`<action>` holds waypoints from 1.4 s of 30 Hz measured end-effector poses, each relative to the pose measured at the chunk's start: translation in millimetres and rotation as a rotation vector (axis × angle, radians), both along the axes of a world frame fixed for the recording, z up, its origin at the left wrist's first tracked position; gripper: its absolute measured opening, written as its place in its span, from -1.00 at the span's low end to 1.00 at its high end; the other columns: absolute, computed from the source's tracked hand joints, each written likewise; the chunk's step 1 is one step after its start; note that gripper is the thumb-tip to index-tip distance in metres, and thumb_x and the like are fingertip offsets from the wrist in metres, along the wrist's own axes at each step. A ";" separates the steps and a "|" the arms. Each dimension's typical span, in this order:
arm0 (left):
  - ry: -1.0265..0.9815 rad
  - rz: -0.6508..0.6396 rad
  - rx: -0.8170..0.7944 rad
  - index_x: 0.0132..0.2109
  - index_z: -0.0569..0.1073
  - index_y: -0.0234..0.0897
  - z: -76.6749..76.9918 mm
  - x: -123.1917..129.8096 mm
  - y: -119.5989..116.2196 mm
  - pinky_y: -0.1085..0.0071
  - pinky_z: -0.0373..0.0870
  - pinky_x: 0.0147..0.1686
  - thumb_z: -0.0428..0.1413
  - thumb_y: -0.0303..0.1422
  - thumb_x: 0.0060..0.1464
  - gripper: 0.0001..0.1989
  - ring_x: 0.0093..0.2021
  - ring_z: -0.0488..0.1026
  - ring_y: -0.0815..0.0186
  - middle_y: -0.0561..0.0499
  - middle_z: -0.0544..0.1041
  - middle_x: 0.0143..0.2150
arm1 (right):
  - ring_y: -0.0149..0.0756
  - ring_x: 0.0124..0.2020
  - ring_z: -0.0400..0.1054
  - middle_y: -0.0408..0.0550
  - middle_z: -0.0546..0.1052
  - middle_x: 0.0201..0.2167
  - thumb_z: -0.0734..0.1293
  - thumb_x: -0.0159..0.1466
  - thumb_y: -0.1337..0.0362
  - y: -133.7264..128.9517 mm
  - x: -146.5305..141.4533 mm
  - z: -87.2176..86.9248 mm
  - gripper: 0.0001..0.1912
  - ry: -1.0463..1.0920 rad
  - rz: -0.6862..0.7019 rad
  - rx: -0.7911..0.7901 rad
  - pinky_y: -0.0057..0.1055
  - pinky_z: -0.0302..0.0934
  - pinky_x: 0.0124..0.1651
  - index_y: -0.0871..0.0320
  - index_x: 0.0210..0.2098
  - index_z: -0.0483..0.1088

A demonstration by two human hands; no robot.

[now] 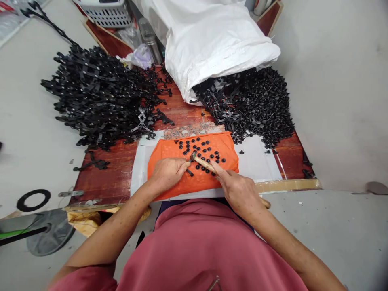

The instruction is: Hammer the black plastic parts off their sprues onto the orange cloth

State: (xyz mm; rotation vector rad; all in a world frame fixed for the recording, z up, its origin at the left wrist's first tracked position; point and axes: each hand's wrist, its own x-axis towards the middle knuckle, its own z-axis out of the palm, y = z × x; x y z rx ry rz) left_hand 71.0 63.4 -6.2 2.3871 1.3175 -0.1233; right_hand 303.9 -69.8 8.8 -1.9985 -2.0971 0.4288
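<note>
My right hand (239,188) is closed around the wooden handle of a hammer (204,164). The hammer's small metal head rests close to the fingertips of my left hand (169,171). Those left fingers pinch a small black linkage piece (189,172), partly hidden by the fingers and the hammer head. Both hands are over an orange cloth (169,186) spread at the table's front. Several round black caps (211,156) lie scattered on the cloth around the hammer.
A large heap of black linked parts (97,97) covers the table's left. At the right, loose black pieces (266,105) spill from a white sack (221,44). A metal flask (153,44) and a grey basket (109,16) stand behind. The reddish wooden table (106,173) has a taped front edge.
</note>
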 end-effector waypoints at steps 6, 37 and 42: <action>-0.011 0.004 -0.009 -0.39 0.48 -0.18 -2.7 -0.5 -1.3 0.35 0.06 -0.41 -0.15 -0.10 0.38 -0.51 -0.31 0.51 0.19 -0.05 0.63 -0.34 | -0.24 -0.38 0.52 -0.01 0.63 -0.26 0.12 0.51 0.26 -0.1 -2.9 -2.0 -0.41 -0.053 -0.008 0.068 -0.41 0.35 -0.30 -0.09 0.50 0.07; -0.090 0.132 0.127 -0.09 0.51 -0.19 -6.7 8.2 -41.3 0.35 0.30 -0.17 -0.05 -0.23 0.41 -0.74 -0.27 0.57 0.22 0.01 0.67 -0.25 | -0.12 -0.03 0.60 -0.12 0.54 0.20 0.20 0.49 0.25 -27.5 29.7 -16.2 -0.46 0.239 -0.145 0.065 -0.25 0.49 -0.06 -0.15 0.43 0.19; -0.075 0.121 0.126 -0.11 0.51 -0.21 -9.0 14.3 -39.6 0.33 0.28 -0.17 -0.04 -0.26 0.41 -0.75 -0.24 0.59 0.21 -0.01 0.68 -0.25 | -0.15 0.03 0.58 -0.15 0.49 0.26 0.19 0.49 0.26 -28.5 30.2 -17.6 -0.45 0.257 -0.145 0.057 -0.26 0.47 0.01 -0.15 0.44 0.17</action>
